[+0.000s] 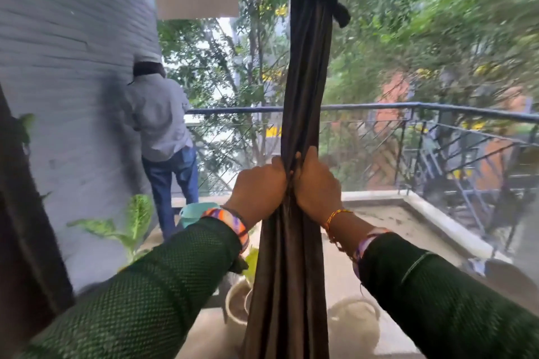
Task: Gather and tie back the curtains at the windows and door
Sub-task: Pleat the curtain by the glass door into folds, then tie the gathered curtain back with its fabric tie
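dark green mesh sleeves (163, 280), colourful woven bands (230, 221) at both wrists, a red-yellow thread (335, 217) on the right

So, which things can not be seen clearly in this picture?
- Head view: top of the curtain and its rod, cut off by the upper edge.
- Tie high on the curtain: blurred, so the knot is unclear.
- Fingertips of the left hand and right hand: hidden in the folds.
- Curtain hem: cut off by the lower edge.
- Person on the balcony: turned away, partly behind the wall.
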Motion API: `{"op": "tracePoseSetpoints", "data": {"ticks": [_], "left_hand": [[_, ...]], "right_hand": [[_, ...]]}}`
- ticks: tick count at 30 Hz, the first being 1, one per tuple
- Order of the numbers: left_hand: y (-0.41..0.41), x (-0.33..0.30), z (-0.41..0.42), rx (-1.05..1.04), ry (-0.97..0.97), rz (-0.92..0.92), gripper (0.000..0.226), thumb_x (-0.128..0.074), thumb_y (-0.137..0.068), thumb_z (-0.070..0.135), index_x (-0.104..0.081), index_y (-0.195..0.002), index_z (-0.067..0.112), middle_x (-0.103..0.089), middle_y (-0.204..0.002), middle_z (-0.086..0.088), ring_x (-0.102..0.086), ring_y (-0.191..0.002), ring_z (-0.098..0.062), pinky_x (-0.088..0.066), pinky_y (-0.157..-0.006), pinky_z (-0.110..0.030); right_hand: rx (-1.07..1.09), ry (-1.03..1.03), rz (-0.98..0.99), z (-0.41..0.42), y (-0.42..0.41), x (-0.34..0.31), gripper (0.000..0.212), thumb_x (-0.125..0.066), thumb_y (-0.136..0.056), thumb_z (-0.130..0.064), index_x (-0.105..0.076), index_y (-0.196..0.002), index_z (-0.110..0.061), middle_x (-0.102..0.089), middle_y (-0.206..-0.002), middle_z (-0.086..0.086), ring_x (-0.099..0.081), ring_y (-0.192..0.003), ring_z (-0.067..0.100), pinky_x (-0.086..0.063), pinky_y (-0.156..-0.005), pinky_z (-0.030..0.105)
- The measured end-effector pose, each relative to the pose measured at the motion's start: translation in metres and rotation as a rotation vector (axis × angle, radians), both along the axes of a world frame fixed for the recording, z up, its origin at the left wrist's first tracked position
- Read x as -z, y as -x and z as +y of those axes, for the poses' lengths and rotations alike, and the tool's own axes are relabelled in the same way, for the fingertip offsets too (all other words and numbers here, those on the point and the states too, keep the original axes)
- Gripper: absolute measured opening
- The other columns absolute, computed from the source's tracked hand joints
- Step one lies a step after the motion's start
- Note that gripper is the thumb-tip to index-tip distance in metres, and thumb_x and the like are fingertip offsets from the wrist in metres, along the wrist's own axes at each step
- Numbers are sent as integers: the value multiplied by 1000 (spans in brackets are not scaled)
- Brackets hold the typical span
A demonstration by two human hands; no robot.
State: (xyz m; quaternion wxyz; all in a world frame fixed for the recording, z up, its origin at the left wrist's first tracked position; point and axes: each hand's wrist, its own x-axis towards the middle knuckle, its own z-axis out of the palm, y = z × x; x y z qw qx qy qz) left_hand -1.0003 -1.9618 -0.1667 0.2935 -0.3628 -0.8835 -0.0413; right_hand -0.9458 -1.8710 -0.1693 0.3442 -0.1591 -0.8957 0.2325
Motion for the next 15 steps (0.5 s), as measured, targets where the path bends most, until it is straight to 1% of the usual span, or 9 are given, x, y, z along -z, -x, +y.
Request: {"op": "tracePoseSetpoints", "data": {"ticks": [2,4,6,7,10,13,15], "left_hand": [[5,-17,-15,46,133,-6,42,-28,-98,42,-44,-116,7,-61,-110,-15,-60,-102,-35,-45,-76,-40],[11,-35,-40,91,337,-5,46,-31,-96,47,-51,-116,9,-57,-117,-14,-56,-108,-33,-44,-82,-38],[21,-50,-70,127,477,-51,45,-38,-94,47,-57,-112,11,-57,-119,-14,-55,-110,-32,-44,-84,-37],[26,-55,-84,134,503,-77,44,-41,-93,47,-60,-111,11,-58,-118,-13,-55,-109,-32,-44,-84,-37],[46,-71,-140,146,506,-45,38,-45,-93,42,-61,-111,12,-61,-115,-11,-57,-109,-30,-45,-83,-35],[65,-82,-202,119,524,-8,38,-44,-95,37,-60,-114,8,-61,-117,-12,-56,-110,-28,-37,-78,-25],[80,-88,-250,58,478,-44,36,-47,-93,35,-62,-112,8,-62,-116,-13,-57,-108,-29,-40,-81,-29]], "right_hand": [[113,-212,-198,-3,-3,-18,25,-37,-97,-24,-42,-114,-7,-60,-112,16,-60,-104,37,-44,-78,40],[224,-414,-366,-18,-9,-40,29,-41,-94,-19,-51,-119,-7,-60,-119,11,-58,-111,33,-47,-86,39],[280,-539,-474,-45,-14,-63,30,-46,-89,-14,-62,-114,-10,-64,-117,9,-61,-109,31,-52,-87,41],[287,-589,-509,-60,-14,-73,29,-49,-87,-12,-64,-111,-10,-65,-116,9,-62,-107,30,-54,-85,41],[248,-719,-537,-125,1,-96,27,-56,-87,-15,-64,-112,-11,-64,-118,8,-62,-108,27,-53,-86,38],[113,-795,-502,-191,28,-109,32,-58,-89,-26,-59,-118,-13,-60,-125,7,-58,-115,25,-50,-90,36],[14,-818,-432,-236,52,-114,31,-58,-89,-31,-60,-115,-13,-62,-121,7,-59,-115,24,-47,-87,34]]}}
